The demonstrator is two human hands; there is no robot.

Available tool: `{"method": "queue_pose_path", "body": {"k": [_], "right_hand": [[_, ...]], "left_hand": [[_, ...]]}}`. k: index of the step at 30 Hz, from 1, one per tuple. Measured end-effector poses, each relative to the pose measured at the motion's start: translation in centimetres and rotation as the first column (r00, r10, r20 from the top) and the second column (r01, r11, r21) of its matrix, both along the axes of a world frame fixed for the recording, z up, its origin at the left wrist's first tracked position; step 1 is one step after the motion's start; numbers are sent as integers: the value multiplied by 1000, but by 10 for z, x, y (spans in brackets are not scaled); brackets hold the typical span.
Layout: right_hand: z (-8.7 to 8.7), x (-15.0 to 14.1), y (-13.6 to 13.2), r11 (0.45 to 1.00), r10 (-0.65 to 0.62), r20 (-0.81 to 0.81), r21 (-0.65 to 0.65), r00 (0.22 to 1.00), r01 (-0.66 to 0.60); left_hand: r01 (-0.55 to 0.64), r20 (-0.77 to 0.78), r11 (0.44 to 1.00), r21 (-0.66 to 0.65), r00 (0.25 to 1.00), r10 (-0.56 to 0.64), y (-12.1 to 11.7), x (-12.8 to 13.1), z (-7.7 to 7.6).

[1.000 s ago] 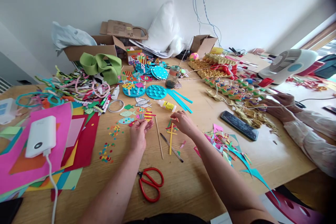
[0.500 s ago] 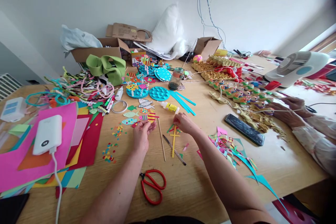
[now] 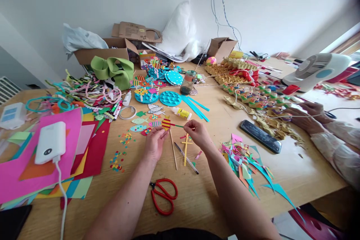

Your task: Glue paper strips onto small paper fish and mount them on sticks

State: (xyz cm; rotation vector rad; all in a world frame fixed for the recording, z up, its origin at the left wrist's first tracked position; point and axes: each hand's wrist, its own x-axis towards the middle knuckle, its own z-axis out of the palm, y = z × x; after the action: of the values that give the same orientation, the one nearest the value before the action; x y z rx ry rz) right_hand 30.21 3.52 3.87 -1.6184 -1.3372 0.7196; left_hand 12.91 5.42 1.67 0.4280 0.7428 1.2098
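Observation:
Pinched in my left hand (image 3: 154,143) is a small yellow paper fish cutout (image 3: 165,123) with red stripes. My right hand (image 3: 199,133) pinches the end of a thin green paper strip (image 3: 178,126); its other end meets a red piece at the fish's side. Below my hands lie a wooden stick (image 3: 173,150), a pen (image 3: 186,158) and crossed yellow paper strips (image 3: 186,150). Red-handled scissors (image 3: 164,196) rest nearer me. Beyond the hands are a glue bottle (image 3: 181,113) and several paper fish (image 3: 140,120).
Coloured paper sheets (image 3: 92,153) and a white power bank (image 3: 50,143) are at left, pipe cleaners (image 3: 84,92) behind. Paper scraps (image 3: 239,157), a phone (image 3: 260,136) and a fan (image 3: 315,71) are at right, near another person's hands (image 3: 308,118).
My right hand has picked up a green strip from the table and brought it to the striped fish. My left hand has raised the fish slightly. The view shifted a little.

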Motion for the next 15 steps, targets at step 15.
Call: {"method": "queue_pose_path", "body": {"k": [15], "right_hand": [[-10, -26, -14, 995, 42, -170, 97, 985, -26]], "left_hand": [[28, -26, 997, 71, 999, -26, -2, 3, 0]]}}
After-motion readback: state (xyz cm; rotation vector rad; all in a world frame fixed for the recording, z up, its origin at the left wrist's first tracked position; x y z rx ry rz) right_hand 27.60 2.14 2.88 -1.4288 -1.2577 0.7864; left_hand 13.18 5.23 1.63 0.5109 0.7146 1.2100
